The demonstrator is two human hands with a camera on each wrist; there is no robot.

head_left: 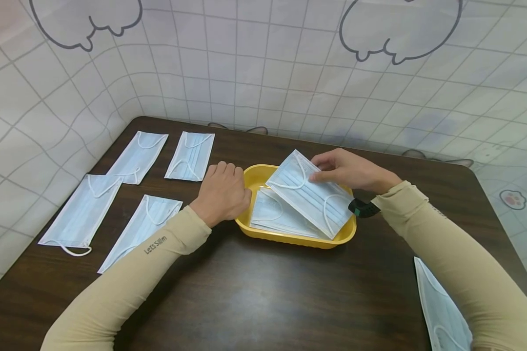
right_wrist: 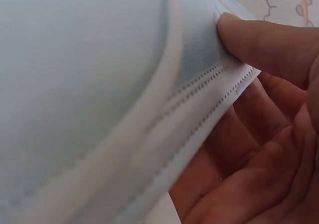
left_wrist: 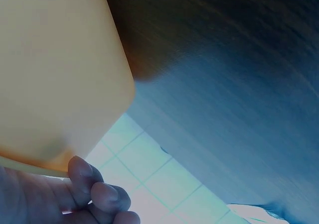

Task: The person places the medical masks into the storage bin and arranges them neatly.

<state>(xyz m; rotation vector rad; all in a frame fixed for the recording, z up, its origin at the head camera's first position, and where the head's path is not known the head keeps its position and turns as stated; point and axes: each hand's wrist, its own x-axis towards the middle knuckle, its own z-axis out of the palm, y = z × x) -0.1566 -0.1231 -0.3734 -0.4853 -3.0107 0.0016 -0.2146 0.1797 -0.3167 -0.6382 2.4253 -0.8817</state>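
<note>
A pale blue face mask with white ear loops slants over the yellow tray. My right hand pinches its upper right edge, thumb on top. The right wrist view shows that mask close up, with the thumb over it and the fingers of the right hand behind. More masks lie flat inside the tray, partly covered by the held one. At the tray's left end, my left hand grips the rim. Its curled fingertips show beside the tray wall in the left wrist view.
Several masks lie on the left of the dark wooden table, including one at the back and one partly under the left sleeve. Another mask lies near the right forearm. A grid-patterned cloth rises behind the table.
</note>
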